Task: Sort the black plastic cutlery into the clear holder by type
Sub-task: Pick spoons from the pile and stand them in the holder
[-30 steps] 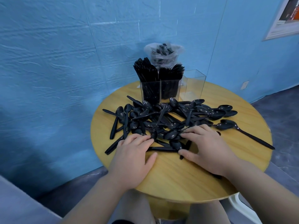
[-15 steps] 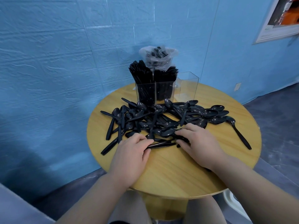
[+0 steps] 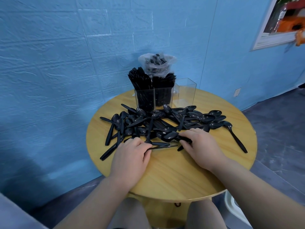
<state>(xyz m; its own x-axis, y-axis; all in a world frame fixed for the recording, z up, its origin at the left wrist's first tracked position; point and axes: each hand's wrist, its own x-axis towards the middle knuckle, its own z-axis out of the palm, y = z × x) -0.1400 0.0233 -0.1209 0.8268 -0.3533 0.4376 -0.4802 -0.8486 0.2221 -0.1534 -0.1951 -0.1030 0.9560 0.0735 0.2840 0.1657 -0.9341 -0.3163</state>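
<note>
Both hands are working the near edge of the spoon pile [image 3: 165, 124] on the surface [image 3: 173, 171] — left hand [image 3: 130, 156] pinching a handle lying crosswise, right hand [image 3: 200, 147] curling round a bunch of spoons, bowls pointing left. The clear holder [image 3: 165, 95] is sitting straight behind the pile; its empty compartment [image 3: 185, 91] is on the right end, so I'd say the right hand is closer.

Your hands rest on a round light-wood table [image 3: 173, 176]. Just beyond your fingers sprawls a heap of black plastic spoons [image 3: 165, 123]; behind it stands a clear acrylic compartmented holder [image 3: 185, 91].
</note>
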